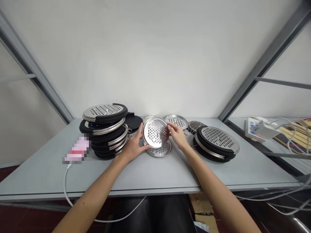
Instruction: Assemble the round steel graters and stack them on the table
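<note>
A round, silver grater disc with rows of slotted holes is held up, tilted, between both hands. My left hand grips its left edge, thumb below and fingers behind. The fingers of my right hand pinch the right edge. Just below and behind it, a second metal disc lies on the table, partly covered. Further back lies another silver disc, with a darker perforated disc to its right.
A tall stack of black-rimmed perforated discs stands left, a shorter stack right. A black round piece lies behind my left hand. A pink, blurred-out object with a white cable is at the left. A power strip and cables are far right.
</note>
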A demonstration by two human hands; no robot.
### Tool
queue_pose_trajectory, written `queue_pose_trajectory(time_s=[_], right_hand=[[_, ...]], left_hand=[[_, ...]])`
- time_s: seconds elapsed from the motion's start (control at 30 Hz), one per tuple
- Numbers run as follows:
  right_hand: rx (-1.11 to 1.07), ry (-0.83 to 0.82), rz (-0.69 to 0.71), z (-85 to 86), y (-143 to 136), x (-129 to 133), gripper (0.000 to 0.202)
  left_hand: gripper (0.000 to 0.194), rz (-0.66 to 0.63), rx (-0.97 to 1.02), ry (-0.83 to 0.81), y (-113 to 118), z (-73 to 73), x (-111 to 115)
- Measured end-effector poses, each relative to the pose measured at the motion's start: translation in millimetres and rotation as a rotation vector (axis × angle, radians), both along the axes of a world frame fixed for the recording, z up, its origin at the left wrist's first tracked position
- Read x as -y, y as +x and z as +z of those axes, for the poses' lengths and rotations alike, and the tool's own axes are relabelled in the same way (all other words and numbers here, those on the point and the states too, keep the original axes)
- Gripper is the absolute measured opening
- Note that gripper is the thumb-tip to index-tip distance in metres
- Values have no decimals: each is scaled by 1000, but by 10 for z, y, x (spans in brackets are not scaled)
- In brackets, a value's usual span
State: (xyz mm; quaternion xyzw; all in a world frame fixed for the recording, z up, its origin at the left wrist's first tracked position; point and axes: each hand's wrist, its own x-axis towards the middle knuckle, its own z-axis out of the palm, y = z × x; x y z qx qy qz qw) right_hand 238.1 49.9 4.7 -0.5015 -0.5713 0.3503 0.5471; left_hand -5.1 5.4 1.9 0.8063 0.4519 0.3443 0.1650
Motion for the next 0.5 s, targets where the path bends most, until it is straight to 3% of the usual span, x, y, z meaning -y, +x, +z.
queue_pose_trajectory(time_s=[0.1,0.2,0.5], right_hand=[[280,112,-12,-24,-12,30,39],[430,125,-23,-42,-19,50,42],[423,108,7,-8,43,56,42]], left_hand=[[107,1,-5,-6,3,8,2],[113,2,-35,-15,9,25,2],[106,68,-29,-91,13,37,7]])
